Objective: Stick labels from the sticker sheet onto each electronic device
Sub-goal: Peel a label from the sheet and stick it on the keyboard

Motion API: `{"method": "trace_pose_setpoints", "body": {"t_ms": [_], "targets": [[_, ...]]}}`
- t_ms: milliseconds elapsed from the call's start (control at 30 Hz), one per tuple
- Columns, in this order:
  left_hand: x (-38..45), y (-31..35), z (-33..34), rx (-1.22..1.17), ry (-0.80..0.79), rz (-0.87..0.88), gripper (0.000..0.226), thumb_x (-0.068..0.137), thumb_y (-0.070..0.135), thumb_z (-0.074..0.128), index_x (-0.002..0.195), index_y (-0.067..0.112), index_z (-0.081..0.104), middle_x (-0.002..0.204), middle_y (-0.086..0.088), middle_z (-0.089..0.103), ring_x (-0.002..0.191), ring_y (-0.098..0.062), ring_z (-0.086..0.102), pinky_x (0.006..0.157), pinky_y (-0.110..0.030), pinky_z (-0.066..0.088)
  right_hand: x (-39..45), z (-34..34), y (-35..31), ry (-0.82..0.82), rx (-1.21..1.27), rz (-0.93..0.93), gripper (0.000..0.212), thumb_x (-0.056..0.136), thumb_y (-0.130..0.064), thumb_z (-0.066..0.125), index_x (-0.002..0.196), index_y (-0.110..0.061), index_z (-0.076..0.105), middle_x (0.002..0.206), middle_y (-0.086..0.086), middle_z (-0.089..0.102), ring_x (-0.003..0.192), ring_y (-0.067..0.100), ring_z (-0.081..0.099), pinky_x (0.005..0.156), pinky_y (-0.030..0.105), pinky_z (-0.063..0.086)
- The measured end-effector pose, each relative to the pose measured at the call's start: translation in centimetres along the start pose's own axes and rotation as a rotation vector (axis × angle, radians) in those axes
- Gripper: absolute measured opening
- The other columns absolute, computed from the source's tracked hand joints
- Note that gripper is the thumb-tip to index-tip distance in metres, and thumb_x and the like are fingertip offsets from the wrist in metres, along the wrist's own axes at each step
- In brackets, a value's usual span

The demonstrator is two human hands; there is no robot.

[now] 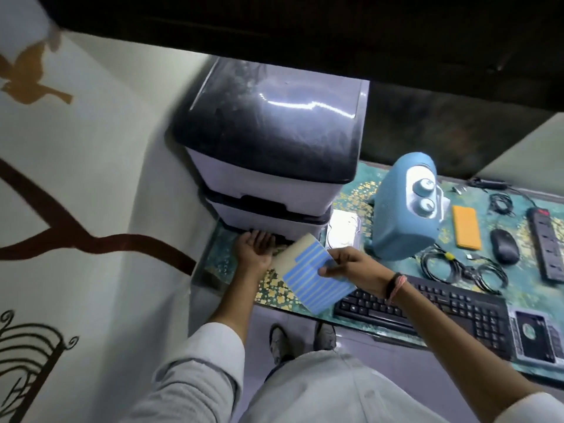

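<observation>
The big printer [268,154] stands at the left end of the table [518,288], close against the wall [91,184]. The blue heater [403,209] stands just beside it on the right. The right hand [351,267] pinches the sticker sheet [311,273] above the table's front edge. The left hand [253,248] presses with straight fingers on the printer's lower front.

printer [265,154] blocks left, heater [403,215] beside
</observation>
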State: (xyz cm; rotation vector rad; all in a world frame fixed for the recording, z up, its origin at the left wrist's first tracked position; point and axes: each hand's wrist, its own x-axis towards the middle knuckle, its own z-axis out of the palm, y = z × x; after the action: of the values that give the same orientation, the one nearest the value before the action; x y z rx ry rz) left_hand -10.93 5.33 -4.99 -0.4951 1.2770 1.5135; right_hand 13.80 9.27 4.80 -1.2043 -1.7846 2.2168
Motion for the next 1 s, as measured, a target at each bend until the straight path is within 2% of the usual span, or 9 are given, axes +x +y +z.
{"method": "trace_pose_setpoints", "body": {"t_ms": [133, 233, 333, 467, 567, 633, 767, 900, 1000], "targets": [[-0.1, -1.2, 0.1, 0.049, -0.043, -0.046, 0.018, 0.098, 0.012, 0.047, 0.103, 0.006, 0.063, 0.110, -0.017, 0.065, 0.097, -0.029, 0.065, 0.105, -0.041, 0.047, -1.2, -0.8, 3.7, 0.165, 0.119, 0.069, 0.019, 0.091, -0.009, 0.071, 0.107, 0.000, 0.074, 0.109, 0.023, 0.074, 0.092, 0.031, 0.070, 0.087, 0.044, 0.057], [-0.7, -4.6, -0.3, 0.232, -0.144, -0.199, 0.047, 0.100, 0.042, 0.053, 0.121, 0.001, 0.062, 0.112, -0.018, 0.068, 0.098, -0.030, 0.066, 0.095, -0.042, 0.050, -2.2, -1.2, 5.8, 0.317, 0.215, 0.085, 0.013, 0.094, -0.002, 0.064, 0.100, -0.004, 0.076, 0.100, 0.014, 0.078, 0.086, 0.027, 0.073, 0.079, 0.037, 0.058], [-3.0, -7.8, -0.4, 0.462, -0.341, -0.328, 0.064, 0.094, 0.061, 0.056, 0.118, 0.003, 0.068, 0.106, -0.014, 0.073, 0.095, -0.026, 0.068, 0.086, -0.041, 0.054, -3.1, -1.1, 7.3, 0.459, 0.301, 0.084, 0.017, 0.094, 0.000, 0.063, 0.104, -0.006, 0.075, 0.102, 0.013, 0.077, 0.086, 0.027, 0.073, 0.081, 0.040, 0.061], [-5.6, -11.2, 0.0, 0.634, -0.527, -0.321, 0.019, 0.097, 0.015, 0.065, 0.113, 0.007, 0.070, 0.107, -0.011, 0.075, 0.092, -0.022, 0.072, 0.080, -0.033, 0.059, -4.4, -1.2, 8.7, 0.502, 0.324, 0.103, 0.016, 0.096, -0.001, 0.061, 0.104, -0.006, 0.074, 0.100, 0.011, 0.078, 0.087, 0.025, 0.073, 0.075, 0.032, 0.061], [-6.2, -13.0, 0.9, 0.648, -0.573, -0.242, 0.031, 0.085, -0.008, 0.069, 0.115, 0.000, 0.070, 0.110, -0.017, 0.075, 0.090, -0.026, 0.074, 0.084, -0.038, 0.060, -5.1, -1.8, 10.2, 0.479, 0.263, 0.121, 0.012, 0.098, -0.011, 0.063, 0.104, -0.008, 0.073, 0.103, 0.007, 0.078, 0.088, 0.020, 0.075, 0.073, 0.030, 0.060], [-6.7, -14.0, 1.7, 0.645, -0.569, -0.199, 0.030, 0.082, -0.013, 0.068, 0.109, -0.001, 0.072, 0.105, -0.017, 0.076, 0.088, -0.027, 0.074, 0.084, -0.040, 0.061, -5.5, -2.6, 11.5, 0.616, 0.000, 0.078, 0.014, 0.093, -0.021, 0.069, 0.103, -0.010, 0.069, 0.101, 0.004, 0.074, 0.089, 0.020, 0.071, 0.076, 0.030, 0.056], [-8.3, -16.7, 3.1, 0.671, -0.555, -0.087, 0.028, 0.080, -0.016, 0.069, 0.101, 0.001, 0.076, 0.098, -0.018, 0.077, 0.083, -0.029, 0.074, 0.084, -0.043, 0.061, -7.0, -4.3, 12.6, 0.880, -0.577, -0.204, 0.018, 0.089, -0.012, 0.071, 0.102, -0.008, 0.059, 0.092, 0.000, 0.051, 0.085, 0.017, 0.047, 0.074, 0.025, 0.035], [-11.3, -20.6, 4.7, 0.750, -0.566, 0.035, 0.032, 0.082, -0.015, 0.068, 0.113, -0.008, 0.072, 0.109, -0.023, 0.073, 0.093, -0.030, 0.070, 0.094, -0.045, 0.055, -9.6, -7.2, 13.4, 0.769, -0.558, -0.312, 0.011, 0.090, -0.012, 0.071, 0.099, -0.007, 0.067, 0.088, 0.004, 0.063, 0.074, 0.013, 0.052, 0.069, 0.018, 0.038], [-13.0, -23.8, 5.8, 0.821, -0.560, 0.101, 0.027, 0.085, -0.009, 0.071, 0.112, -0.008, 0.073, 0.108, -0.022, 0.074, 0.093, -0.028, 0.069, 0.090, -0.041, 0.056, -11.6, -9.6, 14.6, 0.736, -0.486, -0.336, 0.008, 0.090, -0.013, 0.073, 0.095, -0.007, 0.071, 0.089, 0.005, 0.067, 0.072, 0.014, 0.057, 0.068, 0.015, 0.043]]}}
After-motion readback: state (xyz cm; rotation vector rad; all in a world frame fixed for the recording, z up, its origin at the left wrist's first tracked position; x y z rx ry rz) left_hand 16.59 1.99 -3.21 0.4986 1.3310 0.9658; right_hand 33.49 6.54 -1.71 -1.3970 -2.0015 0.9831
